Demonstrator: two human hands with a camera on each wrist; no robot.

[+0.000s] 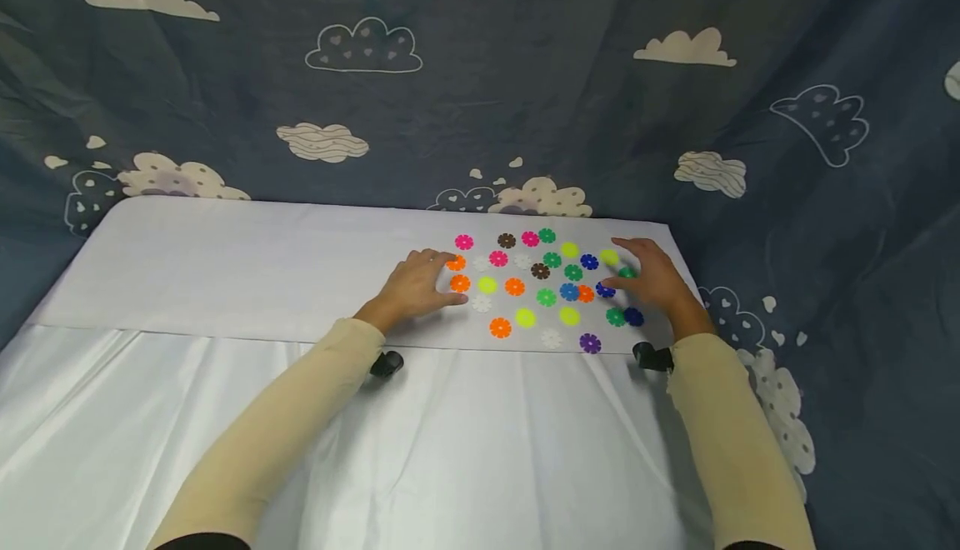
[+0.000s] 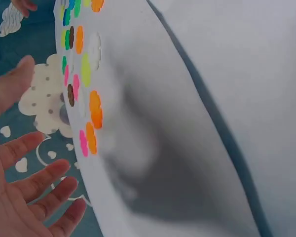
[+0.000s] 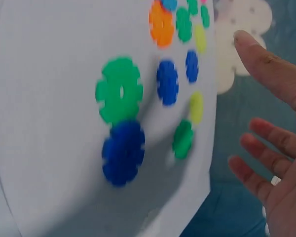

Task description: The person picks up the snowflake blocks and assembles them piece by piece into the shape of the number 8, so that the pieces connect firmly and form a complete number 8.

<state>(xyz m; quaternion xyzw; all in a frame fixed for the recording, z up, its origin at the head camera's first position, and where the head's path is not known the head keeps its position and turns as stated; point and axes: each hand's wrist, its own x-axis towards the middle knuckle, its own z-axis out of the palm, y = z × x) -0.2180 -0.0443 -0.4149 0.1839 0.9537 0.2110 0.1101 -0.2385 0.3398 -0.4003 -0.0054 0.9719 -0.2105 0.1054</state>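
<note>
Many flat notched plastic discs in several colours lie spread over the right part of the white table (image 1: 255, 267). My left hand (image 1: 415, 286) hovers at the left side of the spread, fingers apart and nothing held, near an orange disc (image 1: 460, 283) and a pink disc (image 1: 464, 242). At the right side, my right hand (image 1: 651, 273) is held over the discs, thumb and fingers spread. Below it in the right wrist view are a green disc (image 3: 119, 91) and a dark blue disc (image 3: 123, 153) that overlap. A purple disc (image 1: 590, 343) lies near the front edge.
White cloth (image 1: 465, 450) hangs in front of the tabletop. Behind and to the right is a dark curtain (image 1: 525, 100) with cloud prints. A black wrist device (image 1: 387, 364) shows below the left wrist, another (image 1: 651, 356) by the right.
</note>
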